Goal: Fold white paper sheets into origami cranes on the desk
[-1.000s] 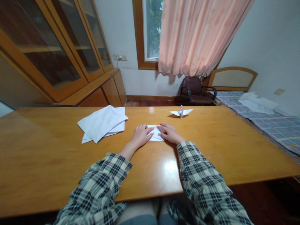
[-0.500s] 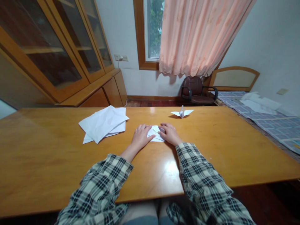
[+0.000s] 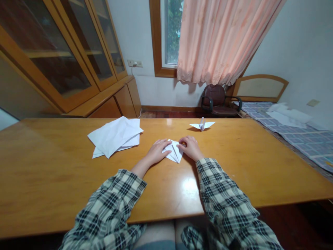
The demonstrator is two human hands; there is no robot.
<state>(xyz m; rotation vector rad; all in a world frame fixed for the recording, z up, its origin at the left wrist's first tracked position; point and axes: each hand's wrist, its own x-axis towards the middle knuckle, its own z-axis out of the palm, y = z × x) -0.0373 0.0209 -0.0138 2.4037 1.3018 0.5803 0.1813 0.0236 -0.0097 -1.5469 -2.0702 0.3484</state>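
Note:
A small folded sheet of white paper (image 3: 176,155) lies on the table between my hands, with one corner pointing toward me and a crease or opening across its top. My left hand (image 3: 156,151) holds its left side, fingers over the far edge and thumb on the near part. At the right edge, my right hand (image 3: 191,148) pinches the paper between thumb and curled fingers; the exact grip is partly hidden. Beyond my right hand stands a finished-looking white paper crane (image 3: 202,125) with spread wings.
Several loose white paper sheets (image 3: 114,137) lie overlapped to the left on the wooden table (image 3: 52,173). A glass-doored cabinet (image 3: 78,59) stands behind at left. Past the far edge are a brown armchair (image 3: 213,99) and a bed (image 3: 293,128) at right.
The folded paper has turned, so a corner now points toward me instead of a straight edge. My right fingers have curled in to pinch its right side.

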